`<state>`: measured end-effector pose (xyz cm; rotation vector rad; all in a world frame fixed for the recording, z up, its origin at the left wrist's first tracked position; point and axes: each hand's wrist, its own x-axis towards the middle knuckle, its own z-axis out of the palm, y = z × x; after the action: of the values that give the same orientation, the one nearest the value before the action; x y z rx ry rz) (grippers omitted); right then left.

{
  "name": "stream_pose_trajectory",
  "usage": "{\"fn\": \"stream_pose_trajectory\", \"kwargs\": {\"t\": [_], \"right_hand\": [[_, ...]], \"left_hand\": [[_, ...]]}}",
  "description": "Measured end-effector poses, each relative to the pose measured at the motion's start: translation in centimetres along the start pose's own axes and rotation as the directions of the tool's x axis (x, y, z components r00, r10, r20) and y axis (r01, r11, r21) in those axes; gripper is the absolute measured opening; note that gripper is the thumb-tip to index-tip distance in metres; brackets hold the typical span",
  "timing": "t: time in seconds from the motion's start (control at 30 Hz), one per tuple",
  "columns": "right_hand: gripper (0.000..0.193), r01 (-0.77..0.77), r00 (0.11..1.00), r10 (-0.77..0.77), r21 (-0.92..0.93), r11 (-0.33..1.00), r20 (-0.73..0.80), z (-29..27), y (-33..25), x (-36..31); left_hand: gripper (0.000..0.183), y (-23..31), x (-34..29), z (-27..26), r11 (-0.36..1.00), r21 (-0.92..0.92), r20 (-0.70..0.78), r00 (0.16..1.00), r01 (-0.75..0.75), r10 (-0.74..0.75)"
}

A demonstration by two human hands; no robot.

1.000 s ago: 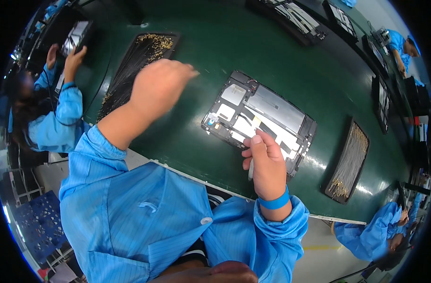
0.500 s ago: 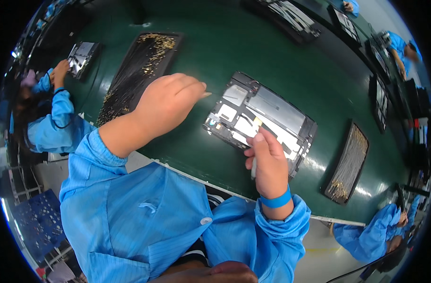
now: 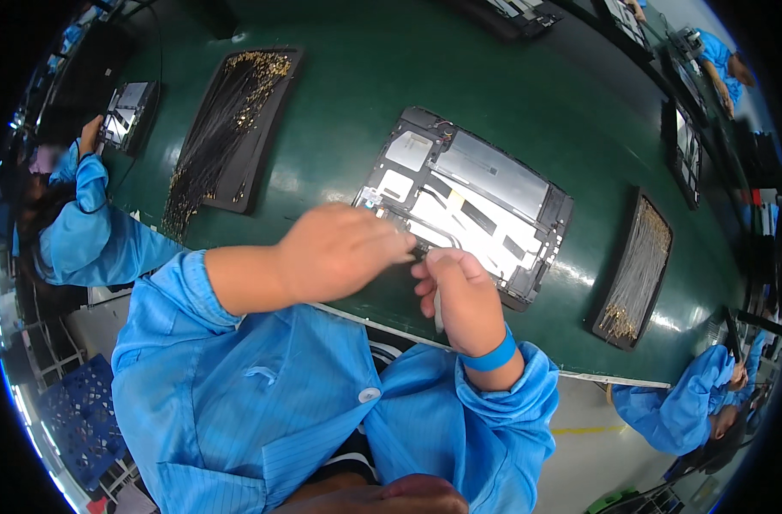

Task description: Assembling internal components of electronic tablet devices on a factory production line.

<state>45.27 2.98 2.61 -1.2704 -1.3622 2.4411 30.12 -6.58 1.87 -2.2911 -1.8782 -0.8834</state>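
Note:
An opened tablet-like device (image 3: 494,174) lies tilted on the green table, with silver panels, black frame parts and a bright white middle showing. Over its near left edge is my left hand (image 3: 344,254), blurred, with the fingers pinched together; what they hold is hidden. My right hand (image 3: 464,300) is closed at the device's near edge, around a slim pale stick-like tool (image 3: 438,313) whose lower end shows below the fingers. A thin dark cable (image 3: 434,228) curves over the white area toward my right fingertips. Whether either hand grips it is unclear.
A black tray (image 3: 234,184) at left holds many black cables with gold ends, some hanging over its near side. A second tray (image 3: 635,265) at right holds grey gold-ended cables. Co-workers in blue sit at both sides; one handles another device (image 3: 127,116). More devices line the far right.
My left hand has come down and right, from beside the cable tray to the device's near edge. My right hand has shifted slightly left. The whole view has shifted a little.

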Motion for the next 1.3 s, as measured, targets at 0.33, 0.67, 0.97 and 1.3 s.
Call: {"fn": "stream_pose_trajectory", "kwargs": {"t": [0.33,0.67,0.97,1.3], "right_hand": [[0.025,-0.083,0.994,0.092,0.127,0.988,-0.066,-0.3,0.8,0.3],[0.028,0.086,0.979,-0.030,0.275,0.957,-0.200,-0.5,0.4,0.4],[0.028,0.582,0.711,-0.557,-0.086,0.809,-0.430,0.4,1.1,1.7],[0.028,0.762,0.434,-0.849,-0.380,0.524,-0.302,0.1,3.6,4.3]], "left_hand": [[0.025,1.4,-0.9,2.1,0.981,-0.068,-0.062,0.981,0.181,-0.185],[0.015,0.0,-1.4,3.5,0.977,-0.037,0.011,0.978,0.210,-0.209],[0.023,0.2,-1.5,4.4,0.980,-0.023,-0.054,0.978,0.200,-0.201],[0.022,0.1,-1.2,4.4,0.981,0.000,-0.048,0.980,0.193,-0.192]]}}
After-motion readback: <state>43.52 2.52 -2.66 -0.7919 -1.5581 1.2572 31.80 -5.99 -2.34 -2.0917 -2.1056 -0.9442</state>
